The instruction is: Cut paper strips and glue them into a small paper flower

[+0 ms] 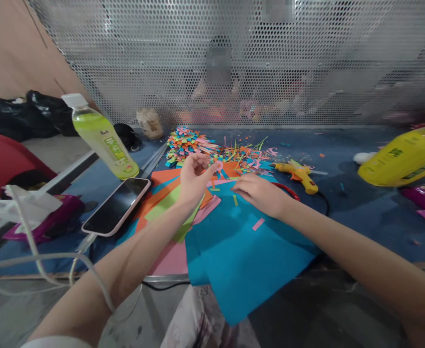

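My left hand [196, 176] is closed in a pinch on a small paper piece [219, 166] with a pink round front and coloured strips sticking out around it. Just to its right, over the blue paper [248, 261], my right hand [259, 193] has its fingertips pressed together; whether anything is between them is too small to tell. Under and beside the hands lie orange, green and pink sheets. A short pink strip [258, 224] and a yellow-green strip [235, 200] rest on the blue paper. Behind my left hand stands a cone-like pile of folded coloured paper [187, 144].
Loose paper strips [248, 154] lie behind the hands. A yellow glue gun [299, 175] is at right, near a yellow bottle [403, 154]. At left are a green drink bottle [102, 137], a phone [116, 207] and a white cable [35, 241]. A perforated metal panel [154, 58] closes the back.
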Demonstrator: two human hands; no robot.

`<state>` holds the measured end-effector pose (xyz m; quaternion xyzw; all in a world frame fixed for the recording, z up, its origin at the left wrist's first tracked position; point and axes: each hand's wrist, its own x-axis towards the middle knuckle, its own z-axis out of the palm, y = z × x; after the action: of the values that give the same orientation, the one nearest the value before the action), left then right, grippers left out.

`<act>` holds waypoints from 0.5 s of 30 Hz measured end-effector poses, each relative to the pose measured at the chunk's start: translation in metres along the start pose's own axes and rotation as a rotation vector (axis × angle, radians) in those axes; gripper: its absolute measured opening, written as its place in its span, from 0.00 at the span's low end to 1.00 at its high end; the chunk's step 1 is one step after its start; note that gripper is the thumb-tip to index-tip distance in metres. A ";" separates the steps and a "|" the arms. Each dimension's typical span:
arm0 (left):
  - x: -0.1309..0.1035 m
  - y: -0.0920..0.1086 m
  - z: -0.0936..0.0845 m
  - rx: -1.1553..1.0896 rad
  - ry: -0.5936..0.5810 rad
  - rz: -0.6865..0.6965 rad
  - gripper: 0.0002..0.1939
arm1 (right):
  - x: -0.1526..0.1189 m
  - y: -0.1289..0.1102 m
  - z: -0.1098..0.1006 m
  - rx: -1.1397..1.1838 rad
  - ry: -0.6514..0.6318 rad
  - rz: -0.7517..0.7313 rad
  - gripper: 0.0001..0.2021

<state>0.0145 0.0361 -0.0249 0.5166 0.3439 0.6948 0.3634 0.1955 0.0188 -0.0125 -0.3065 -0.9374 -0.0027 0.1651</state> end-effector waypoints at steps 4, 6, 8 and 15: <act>-0.001 0.000 0.000 0.005 -0.021 0.015 0.15 | 0.009 -0.009 0.017 -0.145 -0.077 0.040 0.11; -0.001 0.001 -0.001 0.003 -0.015 0.005 0.16 | 0.011 -0.009 0.023 -0.251 -0.105 0.017 0.11; 0.000 0.002 0.000 -0.010 -0.001 0.003 0.16 | 0.010 -0.007 0.026 -0.321 -0.136 -0.032 0.12; 0.002 -0.001 0.001 -0.029 -0.005 -0.011 0.17 | 0.001 -0.016 0.024 -0.441 -0.204 -0.128 0.14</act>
<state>0.0149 0.0382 -0.0251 0.5109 0.3357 0.6965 0.3756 0.1781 0.0092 -0.0328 -0.2740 -0.9435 -0.1864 -0.0018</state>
